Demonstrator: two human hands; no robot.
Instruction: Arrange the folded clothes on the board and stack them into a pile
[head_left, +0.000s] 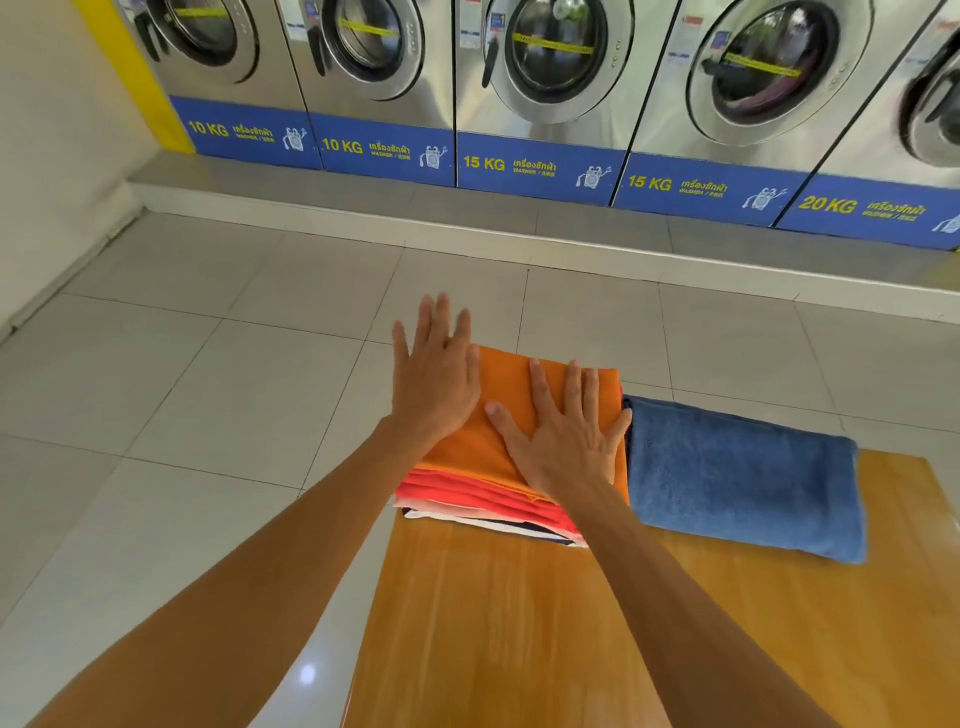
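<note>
Both hands flat on pile (511, 452); blue towel's (737, 478) length runs left-right.

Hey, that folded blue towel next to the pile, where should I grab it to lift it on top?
Probably by its two short ends, one hand from each side. The blue towel lies flat and long on the board, beside the pile, so holding both ends should keep the fold from sagging open.

Coin laundry interior: row of steel front-loading washers (550, 62) with blue capacity labels (535, 166) marked 10, 15, 20 KG, above tiled floor (208, 374).
</note>
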